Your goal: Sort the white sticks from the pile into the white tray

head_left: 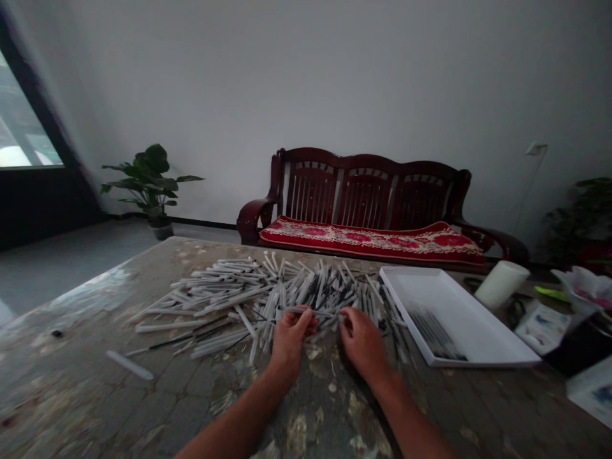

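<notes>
My left hand (292, 331) is closed in a pinch on one end of a thin grey stick (324, 313). The stick lies nearly level, reaching across to my right hand (359, 338), whose fingers are pinched at its other end. Its exact kind is too small to make out. Just beyond both hands spreads a large loose pile of whitish tubes (229, 280), with thin dark rods (191, 336) among them. A single whitish tube (129, 365) lies apart at the left.
A white shallow tray (482, 319) at the right holds a row of slim dark sticks (437, 335). Behind it are a white roll (502, 285), a small printed box (542, 325) and a pale scalloped bowl (581, 287). A wooden bench (368, 191) stands beyond the table (162, 414).
</notes>
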The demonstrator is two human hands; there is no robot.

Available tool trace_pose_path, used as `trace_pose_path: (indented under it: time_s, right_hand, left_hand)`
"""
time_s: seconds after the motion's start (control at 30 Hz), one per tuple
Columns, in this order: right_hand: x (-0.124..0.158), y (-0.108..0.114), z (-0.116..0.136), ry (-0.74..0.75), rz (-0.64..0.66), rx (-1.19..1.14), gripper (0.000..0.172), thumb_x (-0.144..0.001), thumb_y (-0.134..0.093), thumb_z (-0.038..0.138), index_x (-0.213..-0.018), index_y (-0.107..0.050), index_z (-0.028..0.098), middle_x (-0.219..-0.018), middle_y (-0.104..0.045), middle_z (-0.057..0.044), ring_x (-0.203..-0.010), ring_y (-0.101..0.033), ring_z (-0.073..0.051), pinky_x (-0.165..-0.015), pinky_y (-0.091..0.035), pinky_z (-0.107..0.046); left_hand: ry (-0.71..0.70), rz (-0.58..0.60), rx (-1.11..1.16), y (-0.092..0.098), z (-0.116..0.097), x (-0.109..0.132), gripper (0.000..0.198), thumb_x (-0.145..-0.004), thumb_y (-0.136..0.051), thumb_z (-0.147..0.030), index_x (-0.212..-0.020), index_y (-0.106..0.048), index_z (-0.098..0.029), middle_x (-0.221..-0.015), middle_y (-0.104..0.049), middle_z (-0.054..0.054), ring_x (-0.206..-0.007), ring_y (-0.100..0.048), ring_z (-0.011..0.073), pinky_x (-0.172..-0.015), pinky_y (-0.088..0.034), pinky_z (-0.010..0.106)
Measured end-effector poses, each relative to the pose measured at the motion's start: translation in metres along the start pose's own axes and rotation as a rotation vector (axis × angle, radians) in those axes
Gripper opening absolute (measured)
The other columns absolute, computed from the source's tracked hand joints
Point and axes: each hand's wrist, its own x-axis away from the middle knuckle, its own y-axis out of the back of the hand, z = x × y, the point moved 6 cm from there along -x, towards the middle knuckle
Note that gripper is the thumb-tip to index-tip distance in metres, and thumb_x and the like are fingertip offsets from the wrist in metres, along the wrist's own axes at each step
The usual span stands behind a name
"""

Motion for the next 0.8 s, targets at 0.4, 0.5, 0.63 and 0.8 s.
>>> trace_pose_path:
  time_s: [0.4, 0.5, 0.63, 0.8]
  right_hand:
    - [0.013, 0.004, -0.012, -0.603, -0.219, -1.064, 0.038, -0.065, -0.078, 0.046, -0.088, -0.064, 0.020, -0.078, -0.068, 0.000, -0.072, -0.064, -0.018, -0.067, -0.054, -0.030]
    - [0.014, 0.002, -0.008, -0.642, -0.195, -1.101, 0.039, -0.062, -0.080, 0.046, -0.086, -0.063, 0.020, -0.076, -0.068, 0.000, -0.072, -0.066, -0.019, -0.069, -0.056, -0.033]
    - [0.014, -0.002, -0.005, -0.638, -0.142, -1.090, 0.037, -0.062, -0.080, 0.045, -0.084, -0.064, 0.020, -0.073, -0.068, 0.000, -0.072, -0.067, -0.020, -0.068, -0.057, -0.033]
    - [0.012, -0.004, -0.003, -0.560, -0.104, -1.007, 0.035, -0.065, -0.077, 0.047, -0.085, -0.068, 0.019, -0.078, -0.071, -0.002, -0.072, -0.067, -0.020, -0.071, -0.057, -0.034]
  left_hand:
    - [0.074, 0.026, 0.009, -0.005, 0.003, 0.004, 0.044, -0.051, -0.087, -0.038, -0.080, -0.067, -0.013, -0.067, -0.068, 0.001, -0.056, -0.063, 0.0108, -0.048, -0.045, 0.019]
    - [0.079, 0.026, -0.005, -0.006, 0.003, 0.005, 0.043, -0.052, -0.087, -0.038, -0.079, -0.066, -0.013, -0.067, -0.069, 0.001, -0.055, -0.063, 0.0108, -0.047, -0.044, 0.019]
    - [0.091, 0.043, 0.003, -0.008, 0.004, 0.006, 0.044, -0.050, -0.088, -0.038, -0.080, -0.067, -0.012, -0.068, -0.069, 0.002, -0.055, -0.062, 0.0106, -0.047, -0.044, 0.019]
    - [0.103, 0.068, -0.008, -0.008, 0.006, 0.007, 0.042, -0.050, -0.087, -0.038, -0.079, -0.068, -0.013, -0.067, -0.069, 0.001, -0.056, -0.063, 0.0110, -0.048, -0.045, 0.019]
